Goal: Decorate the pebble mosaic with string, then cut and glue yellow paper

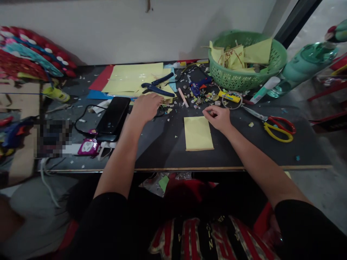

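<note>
On the dark table a folded yellow paper (198, 133) lies flat in front of me. My right hand (219, 117) is beside its upper right corner, thumb and fingertips drawn together in a pinch; whatever may be between them is too small to make out. Farther left, my left hand (148, 107) reaches down among paper scraps, just below the dark blue pliers (158, 87). Its fingertips are mostly hidden behind the back of the hand. A pale pink stick (183, 98) lies between the two hands, near a blue glue gun (199, 86).
Red-and-yellow-handled scissors (279, 130) lie right of my right hand. Behind stand a green basket (241, 79) of paper pieces and a teal bottle (300, 68). Yellow sheets (130, 76) lie at the back. A black phone-like device (114, 115) is near my left forearm; a person (32, 216) sits left.
</note>
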The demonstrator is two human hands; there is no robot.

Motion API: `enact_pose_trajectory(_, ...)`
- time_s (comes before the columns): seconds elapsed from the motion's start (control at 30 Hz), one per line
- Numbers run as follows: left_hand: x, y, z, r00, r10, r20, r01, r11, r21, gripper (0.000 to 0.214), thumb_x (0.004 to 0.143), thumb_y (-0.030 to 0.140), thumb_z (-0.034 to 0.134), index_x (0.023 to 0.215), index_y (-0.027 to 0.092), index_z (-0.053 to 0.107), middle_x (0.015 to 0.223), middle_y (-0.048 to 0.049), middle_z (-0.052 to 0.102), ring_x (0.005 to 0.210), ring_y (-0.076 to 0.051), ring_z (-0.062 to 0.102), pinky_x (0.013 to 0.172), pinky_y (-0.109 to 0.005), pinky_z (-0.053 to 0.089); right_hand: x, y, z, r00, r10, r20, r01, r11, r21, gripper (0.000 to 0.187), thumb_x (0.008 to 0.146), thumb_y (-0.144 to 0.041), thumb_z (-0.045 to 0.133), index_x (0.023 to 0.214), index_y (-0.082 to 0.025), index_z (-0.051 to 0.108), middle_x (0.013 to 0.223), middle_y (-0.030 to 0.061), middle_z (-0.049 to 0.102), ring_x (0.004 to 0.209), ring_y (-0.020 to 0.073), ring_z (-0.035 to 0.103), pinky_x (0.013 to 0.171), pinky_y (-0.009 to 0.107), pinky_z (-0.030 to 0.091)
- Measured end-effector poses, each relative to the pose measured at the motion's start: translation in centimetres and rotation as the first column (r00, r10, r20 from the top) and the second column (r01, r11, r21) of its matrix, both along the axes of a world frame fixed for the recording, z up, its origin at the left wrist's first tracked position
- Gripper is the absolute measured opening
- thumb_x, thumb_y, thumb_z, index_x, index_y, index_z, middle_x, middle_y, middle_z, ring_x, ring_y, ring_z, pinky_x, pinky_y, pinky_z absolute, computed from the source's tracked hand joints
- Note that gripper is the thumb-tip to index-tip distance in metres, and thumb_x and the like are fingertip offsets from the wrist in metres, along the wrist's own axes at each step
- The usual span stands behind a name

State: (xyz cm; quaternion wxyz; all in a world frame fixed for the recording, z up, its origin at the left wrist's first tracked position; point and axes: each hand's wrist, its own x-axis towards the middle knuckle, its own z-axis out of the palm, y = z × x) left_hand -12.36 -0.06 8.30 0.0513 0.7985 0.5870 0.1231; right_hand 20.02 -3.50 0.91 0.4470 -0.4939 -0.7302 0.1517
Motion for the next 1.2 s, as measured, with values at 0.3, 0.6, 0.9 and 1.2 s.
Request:
enact_pose_trajectory(0.3, 9.1, -2.4, -2.1, 0.937, -0.345, -0.049, 0.348, 0.93, 0.117, 0.038, 0.1, 0.028, 0.041, 0.13, 0.023, 0.064, 0.111, -0.0105, 0.069, 0.105, -0.024, 0.062, 0.091, -0.037, 0.049, 0.0, 0.4, 0.1, 0.994, -0.03, -0.101, 0.021, 0.995, -0.093, 0.033, 0.085, -0.048, 0.062, 0.081, -0.017, 0.074, 0.048, -0.003, 0.048, 0.047, 0.0082, 0.037, 0.051, 0.024, 0.031)
enact_pose_trajectory(0.6, 10.7, -2.1, -5.5, 0.934, -0.357, -0.029, 0.358, 0.926, 0.116, 0.031, 0.097, 0.023, 0.05, 0.12, 0.016, 0.069, 0.105, -0.0119, 0.073, 0.102, -0.023, 0.064, 0.09, -0.036, 0.053, 0.8, 0.7, 0.2, 0.977, 0.153, -0.151, -0.188, 0.951, -0.247, 0.037, 0.082, -0.05, 0.067, 0.089, -0.016, 0.08, 0.063, 0.0024, 0.065, 0.051, 0.0089, 0.048, 0.051, 0.023, 0.036)
enact_pose_trajectory(0.9, 10.4, -3.9, -4.8, 0.919, -0.392, -0.039, 0.392, 0.902, 0.181, 0.05, 0.104, 0.05, 0.03, 0.102, 0.022, 0.071, 0.085, -0.0071, 0.076, 0.078, -0.016, 0.067, 0.054, -0.026, 0.029, -0.3, 0.1, 0.5, 0.966, 0.25, -0.065, -0.255, 0.963, -0.081, 0.032, 0.083, -0.045, 0.068, 0.091, -0.017, 0.08, 0.068, 0.0035, 0.07, 0.054, 0.0089, 0.056, 0.053, 0.021, 0.04)
enact_pose_trajectory(1.2, 8.5, -2.1, -6.1, 0.876, -0.482, -0.024, 0.444, 0.786, 0.43, 0.052, 0.103, 0.045, 0.033, 0.079, 0.018, 0.07, 0.066, -0.0059, 0.071, 0.06, -0.015, 0.064, 0.053, -0.028, 0.028, -0.9, -0.8, 1.4, 0.965, 0.245, -0.099, -0.252, 0.965, -0.073, 0.025, 0.084, -0.037, 0.067, 0.094, -0.017, 0.078, 0.076, 0.0036, 0.073, 0.056, 0.0088, 0.057, 0.052, 0.021, 0.043)
